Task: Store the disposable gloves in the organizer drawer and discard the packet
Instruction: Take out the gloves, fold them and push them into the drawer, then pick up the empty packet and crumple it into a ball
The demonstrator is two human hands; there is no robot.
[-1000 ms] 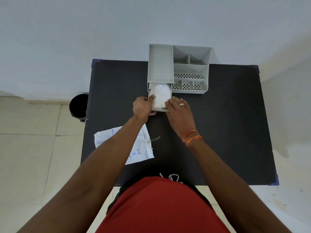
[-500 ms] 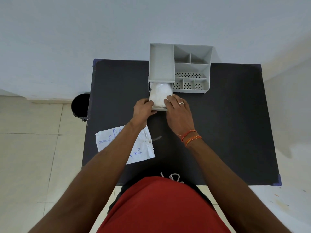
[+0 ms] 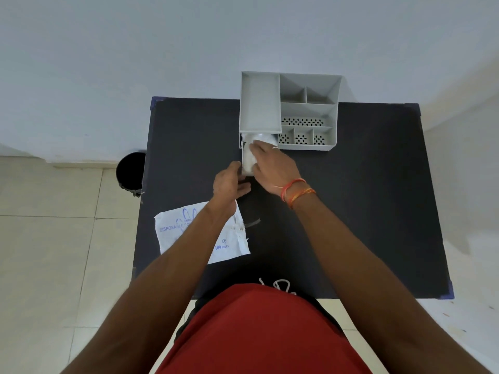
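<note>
A grey desk organizer (image 3: 260, 103) stands at the far edge of the black table (image 3: 364, 198). Its bottom-left drawer (image 3: 246, 174) is pulled out toward me and holds a white wad of disposable gloves (image 3: 248, 161). My right hand (image 3: 270, 164) lies flat on top of the gloves, fingertips reaching under the organizer's body. My left hand (image 3: 229, 182) grips the drawer's front left corner, thumb along its side. The white printed gloves packet (image 3: 172, 233) lies flat at the table's near left, partly hidden under my left forearm.
A black round bin (image 3: 129, 171) stands on the tiled floor just past the table's left edge. The organizer's open compartments (image 3: 307, 114) lie right of the drawer. A white wall rises behind the table. My red shirt covers the table's near edge.
My right hand has moved from the drawer's front right corner onto the gloves, deeper toward the organizer. My left hand has stayed at the drawer's front.
</note>
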